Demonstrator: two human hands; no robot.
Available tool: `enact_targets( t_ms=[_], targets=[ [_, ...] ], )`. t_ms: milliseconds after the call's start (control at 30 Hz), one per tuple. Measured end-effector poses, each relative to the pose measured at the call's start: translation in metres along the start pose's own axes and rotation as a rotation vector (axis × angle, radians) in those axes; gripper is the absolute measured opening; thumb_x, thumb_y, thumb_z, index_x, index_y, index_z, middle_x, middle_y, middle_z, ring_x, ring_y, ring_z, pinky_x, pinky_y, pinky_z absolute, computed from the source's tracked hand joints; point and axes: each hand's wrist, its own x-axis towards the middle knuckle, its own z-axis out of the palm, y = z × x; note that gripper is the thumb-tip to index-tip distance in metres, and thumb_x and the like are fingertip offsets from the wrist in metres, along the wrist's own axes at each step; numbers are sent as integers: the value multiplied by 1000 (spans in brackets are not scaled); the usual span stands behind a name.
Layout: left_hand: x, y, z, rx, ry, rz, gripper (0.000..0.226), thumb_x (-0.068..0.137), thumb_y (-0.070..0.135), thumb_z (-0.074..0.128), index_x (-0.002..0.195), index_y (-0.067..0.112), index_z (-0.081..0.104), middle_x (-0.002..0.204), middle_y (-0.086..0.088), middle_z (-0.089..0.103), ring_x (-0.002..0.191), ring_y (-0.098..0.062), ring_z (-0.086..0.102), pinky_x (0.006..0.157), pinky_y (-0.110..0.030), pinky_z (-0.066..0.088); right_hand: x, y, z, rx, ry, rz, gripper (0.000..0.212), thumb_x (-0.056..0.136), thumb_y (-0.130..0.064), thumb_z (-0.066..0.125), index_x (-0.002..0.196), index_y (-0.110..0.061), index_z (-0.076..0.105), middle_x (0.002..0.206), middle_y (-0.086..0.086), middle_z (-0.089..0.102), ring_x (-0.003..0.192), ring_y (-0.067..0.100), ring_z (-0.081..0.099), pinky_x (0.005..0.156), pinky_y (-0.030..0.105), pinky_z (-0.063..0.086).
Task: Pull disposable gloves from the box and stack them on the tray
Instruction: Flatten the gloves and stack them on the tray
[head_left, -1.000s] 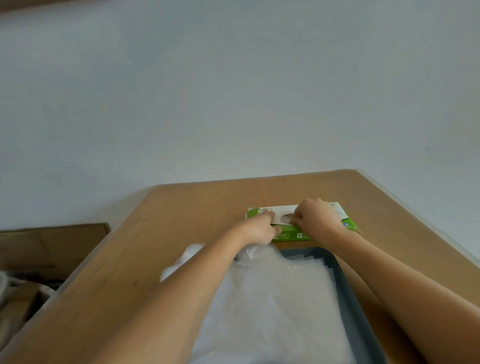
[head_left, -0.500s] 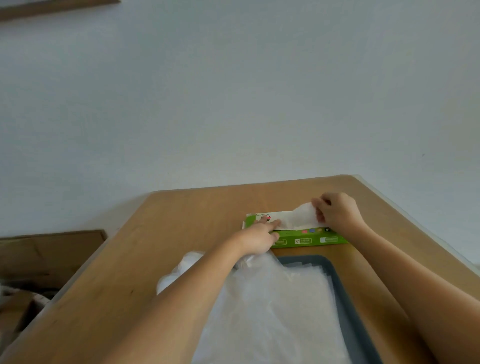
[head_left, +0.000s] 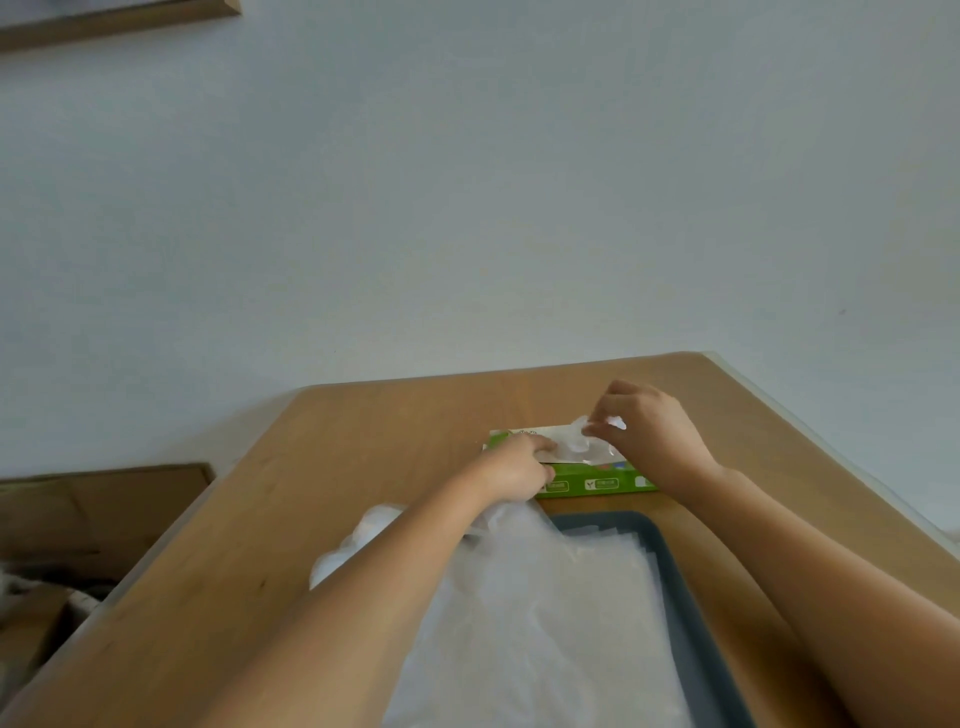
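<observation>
A flat green and white glove box (head_left: 592, 480) lies near the far edge of the wooden table. My left hand (head_left: 517, 467) presses down on the box's left end with its fingers laid on the top. My right hand (head_left: 644, 434) pinches a thin clear glove (head_left: 582, 444) that comes out of the box's slot, held just above the box. A dark grey tray (head_left: 691, 613) lies in front of the box with a pile of clear gloves (head_left: 545, 623) on it. Part of the pile spills over the tray's left side.
The table (head_left: 260, 561) ends at a white wall behind the box, and its right edge runs diagonally past my right arm. A brown cardboard box (head_left: 78, 519) sits lower at the left, beside the table.
My right hand went from the slot to pinching a glove, drawing it out to the right and up. My left hand has stayed pressed on the box.
</observation>
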Motion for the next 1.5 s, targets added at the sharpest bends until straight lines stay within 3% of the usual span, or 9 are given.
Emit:
enact_targets(
  t_ms=[300,433,600,733,833,967,1167,1333,1500],
  targets=[
    [-8,3,4,-45,87,137,90,94,6,52,148,50,-5,155,-3,31,115,-16,51,93,-33,47,12,14,-13,1117,-42,903,17,94,-8,57,100,5,65,81,13,72,68,20,69,58,25,58],
    [-8,3,7,14,94,286,87,94,-3,47,145,57,9,162,2,3,145,-21,23,93,-21,36,11,10,-15,1074,-87,833,23,79,-12,73,95,4,69,81,13,72,68,18,67,59,21,57],
    [0,11,8,-308,310,284,52,81,22,75,126,29,50,133,10,49,119,-12,52,92,-25,43,7,3,-17,946,-151,760,43,47,-26,86,77,-2,66,80,17,70,72,25,64,78,35,55],
    [14,22,5,-665,201,120,68,75,39,79,133,18,51,125,4,56,114,-13,55,98,-29,46,8,-1,-19,873,-197,661,16,69,-9,82,76,-7,68,78,14,68,73,19,60,79,34,53],
    [22,25,6,-782,205,116,20,82,25,75,96,11,72,92,1,70,86,-8,63,64,-10,47,7,0,-20,819,-238,617,18,63,-15,87,72,-10,73,74,11,68,73,18,57,77,32,50],
    [24,21,6,-917,254,77,11,81,17,76,75,13,67,79,0,70,73,-8,65,48,-10,44,8,7,-20,988,-257,739,32,65,-24,81,84,0,73,85,14,68,75,20,59,81,32,54],
    [19,9,10,-219,188,245,20,79,23,78,70,22,59,88,7,66,85,-11,61,79,-26,47,12,7,-23,1103,-42,876,16,94,-9,56,84,1,65,72,10,69,63,15,67,59,23,58],
    [11,18,17,70,65,296,20,95,27,54,113,25,63,116,1,64,99,-13,56,82,-22,43,15,-8,-20,766,77,687,30,97,-5,47,71,1,60,69,11,68,67,23,65,71,39,56],
    [11,21,11,169,24,244,39,96,26,46,61,11,53,60,1,44,57,-10,40,55,-20,31,17,-8,-24,797,332,675,23,98,-14,48,85,-1,63,71,4,70,76,24,68,76,38,57]
  ],
)
